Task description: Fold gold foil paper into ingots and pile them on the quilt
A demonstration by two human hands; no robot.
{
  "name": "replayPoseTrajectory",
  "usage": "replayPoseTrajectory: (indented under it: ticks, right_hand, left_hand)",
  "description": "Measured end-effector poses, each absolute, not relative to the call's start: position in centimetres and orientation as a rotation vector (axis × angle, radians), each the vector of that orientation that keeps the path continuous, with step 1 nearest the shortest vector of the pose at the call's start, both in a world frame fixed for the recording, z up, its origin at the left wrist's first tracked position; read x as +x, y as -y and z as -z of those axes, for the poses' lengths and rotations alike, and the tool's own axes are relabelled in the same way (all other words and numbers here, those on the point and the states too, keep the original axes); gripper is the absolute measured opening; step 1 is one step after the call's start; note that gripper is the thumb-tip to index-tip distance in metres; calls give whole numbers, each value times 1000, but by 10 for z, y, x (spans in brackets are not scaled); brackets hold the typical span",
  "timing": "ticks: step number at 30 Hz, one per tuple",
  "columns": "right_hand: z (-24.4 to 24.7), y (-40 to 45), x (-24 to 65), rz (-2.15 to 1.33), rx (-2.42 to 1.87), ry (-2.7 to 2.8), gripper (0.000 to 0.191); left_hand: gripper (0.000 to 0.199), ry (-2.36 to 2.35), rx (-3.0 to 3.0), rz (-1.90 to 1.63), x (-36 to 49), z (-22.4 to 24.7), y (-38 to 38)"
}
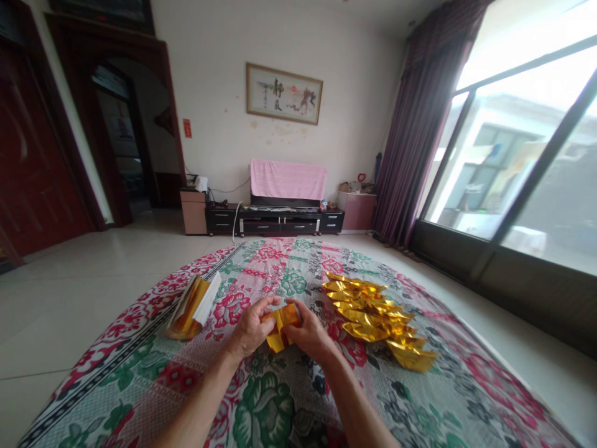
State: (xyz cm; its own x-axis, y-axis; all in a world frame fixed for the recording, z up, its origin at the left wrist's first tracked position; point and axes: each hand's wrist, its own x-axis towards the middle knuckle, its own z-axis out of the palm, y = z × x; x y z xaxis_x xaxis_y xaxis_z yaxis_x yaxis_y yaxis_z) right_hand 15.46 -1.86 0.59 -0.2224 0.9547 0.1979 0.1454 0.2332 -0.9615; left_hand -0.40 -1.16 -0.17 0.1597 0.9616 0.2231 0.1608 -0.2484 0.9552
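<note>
A partly folded piece of gold foil paper (280,326) is held between my two hands, just above the flowered cloth (263,407). My left hand (252,326) pinches its left side, fingers curled over the upper edge. On the other side, my right hand (310,326) grips it with the thumb across the front. To the right lie several folded gold paper ingots (368,314), boat-shaped and overlapping in rows. A curled stack of gold foil sheets (191,308) with white backing rests on the cloth at left.
Beyond the round table stands a low black TV cabinet (284,224), with a pink cloth (289,179) draped above it. A purple curtain (410,124) and large windows are at right, a dark red door (37,143) at left.
</note>
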Motion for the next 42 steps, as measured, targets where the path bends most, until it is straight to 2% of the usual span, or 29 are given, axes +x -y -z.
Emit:
replayPoseTrajectory:
  ticks: [4, 11, 19, 23, 27, 42]
  right_hand:
    - [-4, 16, 154, -1169, -1029, 1474, 52]
    - [-7, 15, 150, -1137, -1041, 1339, 49]
    - [-13, 19, 150, -1168, -1055, 1344, 47]
    - [-14, 22, 150, -1337, -963, 1266, 47]
    - [-14, 23, 150, -1467, -840, 1208, 38]
    - [-8, 19, 150, -1371, -887, 1217, 28]
  left_hand:
    - [49, -1117, 1530, -1246, -4, 0, 11]
    - [67, -1041, 1284, -1159, 0, -7, 15]
    - [47, -960, 1165, -1154, 0, -8, 17]
    - [49, -938, 1097, -1147, 1, -10, 19]
    - [50, -882, 1058, -1138, 0, -10, 20]
    - [52, -845, 1041, -1116, -3, -10, 18]
